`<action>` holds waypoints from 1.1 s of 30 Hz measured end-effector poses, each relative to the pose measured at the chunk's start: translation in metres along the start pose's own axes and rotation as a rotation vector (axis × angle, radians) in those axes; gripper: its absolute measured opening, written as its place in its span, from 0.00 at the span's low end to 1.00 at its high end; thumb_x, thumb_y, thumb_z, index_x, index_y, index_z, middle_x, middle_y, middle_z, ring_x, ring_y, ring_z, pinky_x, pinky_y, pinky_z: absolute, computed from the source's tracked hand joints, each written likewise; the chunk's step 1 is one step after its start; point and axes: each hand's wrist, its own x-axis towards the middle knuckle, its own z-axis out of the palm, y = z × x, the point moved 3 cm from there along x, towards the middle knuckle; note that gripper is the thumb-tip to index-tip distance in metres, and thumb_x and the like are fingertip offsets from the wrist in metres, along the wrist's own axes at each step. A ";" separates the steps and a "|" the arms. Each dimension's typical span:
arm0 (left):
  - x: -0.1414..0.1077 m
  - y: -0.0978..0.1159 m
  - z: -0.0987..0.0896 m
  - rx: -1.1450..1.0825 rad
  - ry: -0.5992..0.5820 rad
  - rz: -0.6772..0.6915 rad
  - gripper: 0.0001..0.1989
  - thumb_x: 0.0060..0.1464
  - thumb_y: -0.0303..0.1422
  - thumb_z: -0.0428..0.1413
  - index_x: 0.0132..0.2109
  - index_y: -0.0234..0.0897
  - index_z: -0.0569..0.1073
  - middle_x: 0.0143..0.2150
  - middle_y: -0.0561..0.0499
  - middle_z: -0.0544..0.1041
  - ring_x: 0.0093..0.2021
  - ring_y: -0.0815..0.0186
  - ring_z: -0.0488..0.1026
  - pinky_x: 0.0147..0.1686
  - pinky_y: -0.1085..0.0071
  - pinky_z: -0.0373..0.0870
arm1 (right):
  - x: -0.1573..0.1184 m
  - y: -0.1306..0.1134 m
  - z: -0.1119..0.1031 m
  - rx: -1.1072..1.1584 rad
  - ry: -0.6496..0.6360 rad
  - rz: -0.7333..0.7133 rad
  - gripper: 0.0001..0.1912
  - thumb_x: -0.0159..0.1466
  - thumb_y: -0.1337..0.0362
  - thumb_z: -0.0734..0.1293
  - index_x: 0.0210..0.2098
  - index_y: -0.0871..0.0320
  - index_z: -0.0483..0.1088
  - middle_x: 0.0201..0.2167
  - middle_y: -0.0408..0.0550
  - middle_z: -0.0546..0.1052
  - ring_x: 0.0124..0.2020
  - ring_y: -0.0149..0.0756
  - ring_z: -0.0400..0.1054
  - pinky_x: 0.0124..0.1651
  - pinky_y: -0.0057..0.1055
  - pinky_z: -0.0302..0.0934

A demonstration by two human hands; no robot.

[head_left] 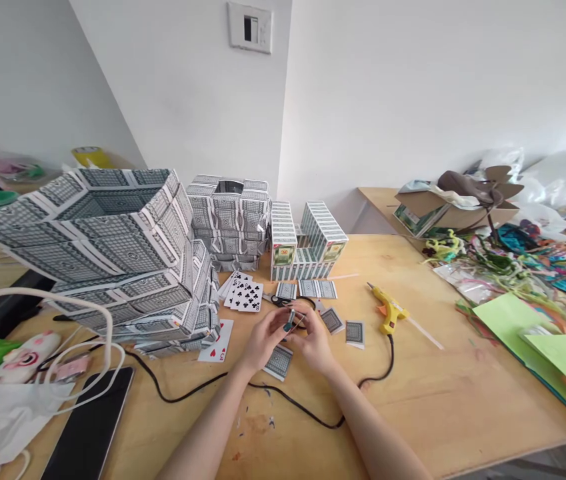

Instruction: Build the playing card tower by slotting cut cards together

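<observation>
Fingers of my left hand [264, 340] and my right hand [315, 341] are closed around a small playing card [299, 323], seen nearly edge-on and mostly hidden. Just below them a patterned card [279, 363] lies back up on the table. Scissors [277, 301] with black handles rest behind the hands, partly covered. More back-up cards [333, 321] are to the right of my right hand. Face-up club cards [247, 297] fan out beyond my left hand, and a heart card [217, 343] sits farther left. A yellow glue gun [387, 310] lies to the right.
Tall structures made of cards [133, 240] crowd the left, with another [230, 220] behind. Stacked card boxes [307, 243] stand against the wall. A black cord [307, 413] crosses the table under my forearms. Green paper [517, 333] and colourful scraps lie right; a dark tablet [90, 427] lies front left.
</observation>
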 end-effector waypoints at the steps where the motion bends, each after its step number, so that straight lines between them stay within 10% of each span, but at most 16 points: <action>1: 0.001 -0.001 0.001 -0.041 -0.024 -0.024 0.20 0.52 0.35 0.50 0.52 0.36 0.62 0.50 0.44 0.70 0.49 0.60 0.68 0.47 0.61 0.67 | 0.000 -0.003 0.001 -0.029 -0.024 -0.021 0.23 0.50 0.68 0.68 0.45 0.53 0.63 0.48 0.50 0.66 0.52 0.43 0.58 0.54 0.41 0.52; 10: 0.003 -0.006 -0.011 0.024 0.123 0.066 0.25 0.49 0.29 0.53 0.55 0.39 0.60 0.56 0.43 0.64 0.54 0.60 0.64 0.51 0.59 0.65 | 0.002 0.006 0.000 0.063 0.029 0.100 0.33 0.56 0.66 0.62 0.59 0.54 0.47 0.55 0.53 0.60 0.55 0.41 0.56 0.54 0.41 0.54; 19: -0.001 -0.003 -0.012 0.633 0.146 0.220 0.30 0.46 0.20 0.50 0.56 0.45 0.58 0.57 0.48 0.62 0.58 0.61 0.57 0.56 0.57 0.57 | 0.006 0.025 -0.004 0.202 0.063 0.374 0.19 0.52 0.55 0.67 0.41 0.57 0.69 0.35 0.51 0.76 0.37 0.46 0.70 0.39 0.42 0.66; 33: -0.001 -0.007 -0.010 0.763 0.152 0.228 0.29 0.47 0.18 0.46 0.57 0.44 0.57 0.58 0.50 0.61 0.59 0.65 0.57 0.56 0.60 0.58 | 0.005 0.023 -0.004 0.229 0.063 0.399 0.15 0.50 0.57 0.69 0.34 0.59 0.70 0.32 0.49 0.76 0.33 0.40 0.71 0.37 0.37 0.65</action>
